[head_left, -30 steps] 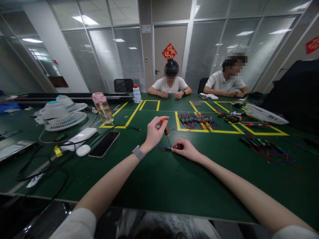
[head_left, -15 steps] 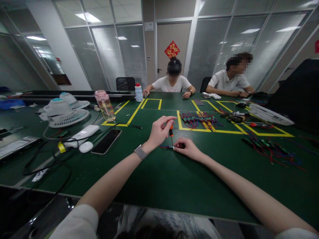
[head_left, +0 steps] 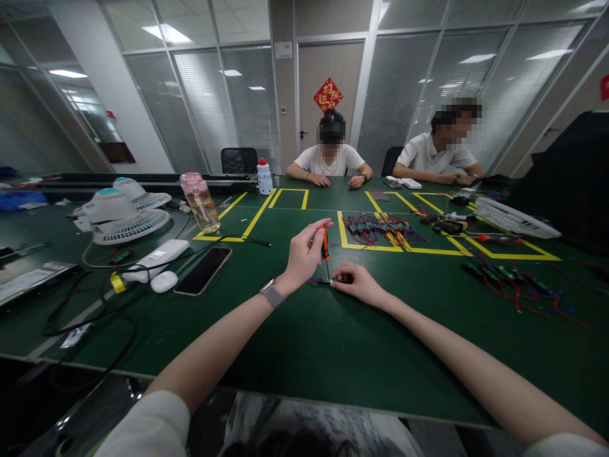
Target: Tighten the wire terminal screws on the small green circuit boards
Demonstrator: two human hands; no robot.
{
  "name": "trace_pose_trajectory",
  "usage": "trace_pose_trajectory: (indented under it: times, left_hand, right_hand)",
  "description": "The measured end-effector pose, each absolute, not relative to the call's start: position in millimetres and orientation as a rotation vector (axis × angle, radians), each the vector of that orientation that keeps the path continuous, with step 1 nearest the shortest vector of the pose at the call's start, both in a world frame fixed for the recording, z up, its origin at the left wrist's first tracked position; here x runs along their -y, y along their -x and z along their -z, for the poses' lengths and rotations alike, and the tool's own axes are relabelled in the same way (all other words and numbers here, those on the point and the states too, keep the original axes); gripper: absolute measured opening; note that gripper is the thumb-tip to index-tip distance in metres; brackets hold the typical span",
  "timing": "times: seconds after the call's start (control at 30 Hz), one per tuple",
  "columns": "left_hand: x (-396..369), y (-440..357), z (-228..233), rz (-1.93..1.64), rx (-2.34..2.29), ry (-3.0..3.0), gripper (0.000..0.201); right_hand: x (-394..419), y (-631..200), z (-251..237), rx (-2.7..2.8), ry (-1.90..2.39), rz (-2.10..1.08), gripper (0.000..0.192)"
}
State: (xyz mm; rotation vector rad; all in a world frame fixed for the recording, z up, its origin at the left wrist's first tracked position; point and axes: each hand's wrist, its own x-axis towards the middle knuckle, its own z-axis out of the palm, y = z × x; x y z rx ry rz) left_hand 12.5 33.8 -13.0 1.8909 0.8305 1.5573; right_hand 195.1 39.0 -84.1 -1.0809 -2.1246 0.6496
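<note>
My left hand (head_left: 307,249) is closed on the orange and black handle of a screwdriver (head_left: 326,246), which stands nearly upright. Its thin shaft points down to a small circuit board (head_left: 326,280) with red and blue wires, lying on the green table (head_left: 304,343). The fingertips of my right hand (head_left: 359,284) pinch the right end of that board and hold it down. Part of the board is hidden under those fingers. A silver watch is on my left wrist.
Wired circuit boards (head_left: 380,230) lie bunched inside yellow tape beyond my hands, with more boards (head_left: 514,282) to the right. A phone (head_left: 203,271), a white case (head_left: 164,281), cables and a pink-lidded bottle (head_left: 200,202) are leftward. Two people sit across the table.
My left fingers have shifted around the screwdriver handle, so more of its orange shows. My right hand stays on the board. The person opposite has brought one hand inward on the table.
</note>
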Motion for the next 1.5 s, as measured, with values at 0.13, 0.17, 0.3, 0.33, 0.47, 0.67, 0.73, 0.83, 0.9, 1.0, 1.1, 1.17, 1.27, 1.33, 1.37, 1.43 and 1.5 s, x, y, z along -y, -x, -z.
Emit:
trace_pose_trajectory:
  times: [0.13, 0.17, 0.3, 0.33, 0.47, 0.67, 0.73, 0.83, 0.9, 1.0, 1.1, 1.17, 1.27, 1.33, 1.37, 1.43, 1.5]
  left_hand:
    - [-38, -11, 11, -1.584, -0.866, -1.865, 0.031]
    - [-40, -11, 11, -1.605, -0.875, -1.863, 0.028]
    - [-48, -6, 14, -1.712, -0.895, -1.88, 0.021]
    - [-49, -5, 15, -1.697, -0.891, -1.88, 0.024]
    - [-47, -4, 17, -1.591, -0.872, -1.869, 0.034]
    - [-43, -7, 13, -1.611, -0.914, -1.908, 0.026]
    - [-44, -7, 12, -1.689, -0.936, -1.94, 0.02]
    - [-45, -6, 14, -1.714, -0.941, -1.974, 0.02]
    - [-44, -6, 15, -1.649, -0.927, -1.955, 0.028]
    - [-41, -6, 14, -1.575, -0.891, -1.925, 0.034]
    - [-39, -8, 11, -1.545, -0.877, -1.949, 0.032]
    - [-39, -9, 10, -1.575, -0.894, -1.974, 0.027]
    - [-41, -9, 12, -1.651, -0.923, -1.985, 0.021]
    - [-43, -8, 14, -1.635, -0.914, -1.966, 0.023]
    - [-43, -8, 15, -1.606, -0.898, -1.952, 0.025]
    - [-43, -7, 16, -1.539, -0.863, -1.927, 0.031]
    - [-42, -7, 14, -1.485, -0.858, -1.934, 0.034]
  right_hand:
    - [-39, -195, 84, 2.118, 1.087, -0.647, 0.012]
    - [-39, -195, 84, 2.118, 1.087, -0.646, 0.011]
    - [-40, -195, 85, 2.12, 1.086, -0.65, 0.011]
    - [-40, -195, 86, 2.12, 1.085, -0.649, 0.011]
    - [-40, -196, 86, 2.118, 1.083, -0.652, 0.012]
    - [-39, -196, 85, 2.116, 1.079, -0.657, 0.012]
    - [-39, -196, 85, 2.118, 1.082, -0.656, 0.012]
    - [-38, -195, 84, 2.119, 1.083, -0.657, 0.012]
    - [-38, -195, 83, 2.12, 1.082, -0.658, 0.012]
    - [-38, -195, 83, 2.115, 1.082, -0.666, 0.013]
    - [-38, -195, 84, 2.117, 1.081, -0.661, 0.014]
    - [-39, -195, 85, 2.121, 1.08, -0.654, 0.014]
    - [-40, -196, 86, 2.126, 1.077, -0.651, 0.013]
    - [-40, -196, 86, 2.128, 1.079, -0.651, 0.013]
    - [-41, -196, 86, 2.129, 1.081, -0.65, 0.013]
    - [-41, -196, 87, 2.128, 1.083, -0.651, 0.014]
    - [-41, -196, 87, 2.126, 1.077, -0.652, 0.014]
